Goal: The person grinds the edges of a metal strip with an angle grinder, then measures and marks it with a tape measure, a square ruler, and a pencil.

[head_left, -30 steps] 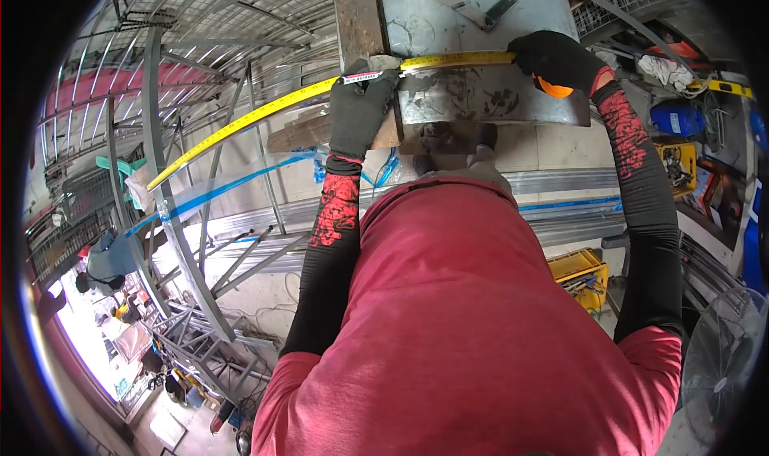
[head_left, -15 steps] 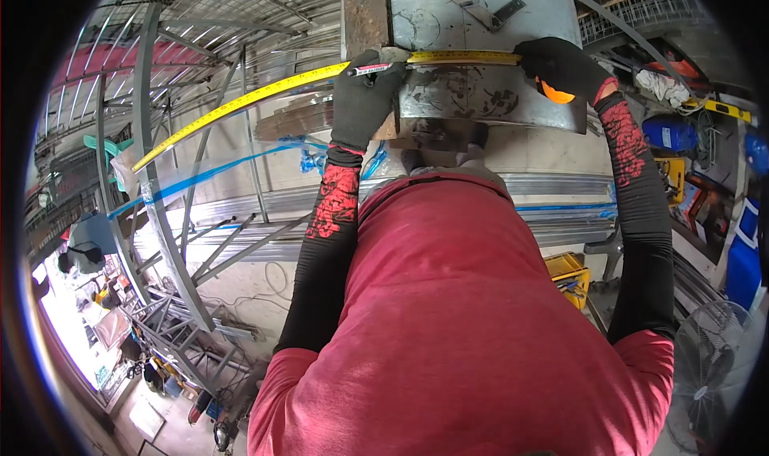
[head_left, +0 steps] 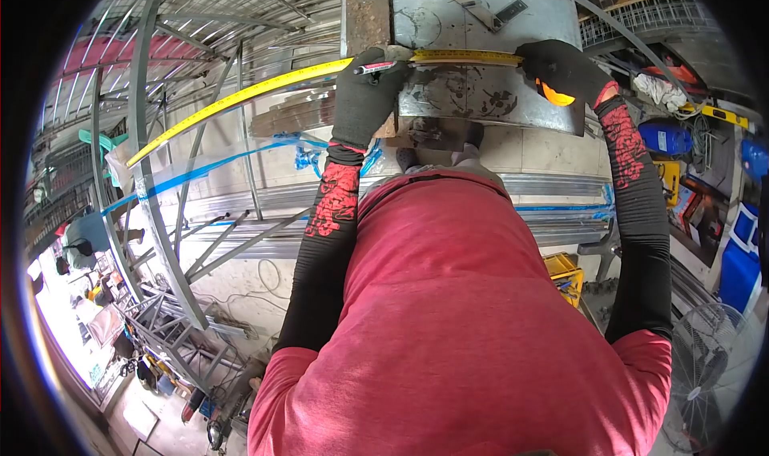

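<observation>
My left hand (head_left: 363, 104), in a dark work glove, is closed around a marker (head_left: 373, 68) with a white and red barrel. It rests against the yellow tape blade (head_left: 240, 96), which runs past it and sticks out in the air to the left. My right hand (head_left: 563, 65), gloved too, grips a tape measure (head_left: 556, 95); only an orange part of its case shows below the fingers. Between my hands the blade lies across a stained metal-topped bench (head_left: 436, 96). My left fingertips are partly hidden.
A metal square (head_left: 483, 13) lies farther back on the bench. Left stands a grey steel frame (head_left: 138, 112) with blue strapping (head_left: 188, 176). Long metal profiles (head_left: 553, 188) lie below the bench. A yellow crate (head_left: 563, 276) and a fan (head_left: 695, 376) are at right. Another person (head_left: 88, 236) bends at far left.
Both hands keep their grip and hardly move. The view has shifted slightly, and the person at far left has shifted, with an arm now showing.
</observation>
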A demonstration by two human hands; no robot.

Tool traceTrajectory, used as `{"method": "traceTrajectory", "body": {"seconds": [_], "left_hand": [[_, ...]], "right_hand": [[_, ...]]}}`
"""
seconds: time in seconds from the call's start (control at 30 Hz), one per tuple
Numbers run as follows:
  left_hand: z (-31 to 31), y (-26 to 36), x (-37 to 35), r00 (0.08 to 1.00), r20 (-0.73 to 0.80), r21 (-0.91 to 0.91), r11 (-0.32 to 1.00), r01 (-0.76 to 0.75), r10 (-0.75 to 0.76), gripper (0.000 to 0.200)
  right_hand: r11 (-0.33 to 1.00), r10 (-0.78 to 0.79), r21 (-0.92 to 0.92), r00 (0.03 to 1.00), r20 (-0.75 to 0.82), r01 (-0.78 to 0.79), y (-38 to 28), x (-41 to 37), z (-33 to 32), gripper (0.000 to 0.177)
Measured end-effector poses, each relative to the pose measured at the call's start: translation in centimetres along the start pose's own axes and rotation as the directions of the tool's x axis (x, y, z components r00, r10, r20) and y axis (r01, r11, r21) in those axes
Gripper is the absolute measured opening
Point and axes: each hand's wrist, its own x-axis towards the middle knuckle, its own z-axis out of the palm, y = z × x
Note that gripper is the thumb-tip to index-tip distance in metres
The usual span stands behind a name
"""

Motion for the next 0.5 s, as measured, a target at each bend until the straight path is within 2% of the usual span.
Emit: {"method": "traceTrajectory", "body": {"seconds": [0.2, 0.3, 0.37, 0.43, 0.5], "left_hand": [[-0.04, -0.25, 0.07, 1.0, 0.003, 0.038, 0.999, -0.01, 0.01, 0.018], [-0.22, 0.13, 0.09, 0.999, 0.033, 0.013, 1.0, 0.028, -0.028, 0.017], [-0.1, 0.46, 0.12, 0.999, 0.008, 0.029, 0.999, -0.042, 0.042, 0.017], [-0.13, 0.28, 0.13, 0.999, 0.014, 0.049, 0.998, -0.051, 0.05, 0.018], [-0.16, 0.23, 0.11, 0.998, 0.018, 0.068, 0.996, -0.059, 0.058, 0.018]], "right_hand": [[0.997, 0.001, -0.074, 1.0, 0.009, -0.001, -0.26, -0.05, -0.15, 0.041], [0.999, 0.004, -0.044, 1.0, 0.016, -0.003, -0.23, 0.02, -0.15, 0.041], [1.0, 0.013, -0.019, 1.0, 0.016, -0.013, -0.22, 0.04, -0.07, 0.041], [1.0, 0.024, 0.006, 1.0, 0.015, -0.024, -0.32, -0.01, -0.07, 0.041], [0.998, -0.003, -0.062, 1.0, -0.004, 0.003, -0.56, -0.11, -0.05, 0.041]]}}
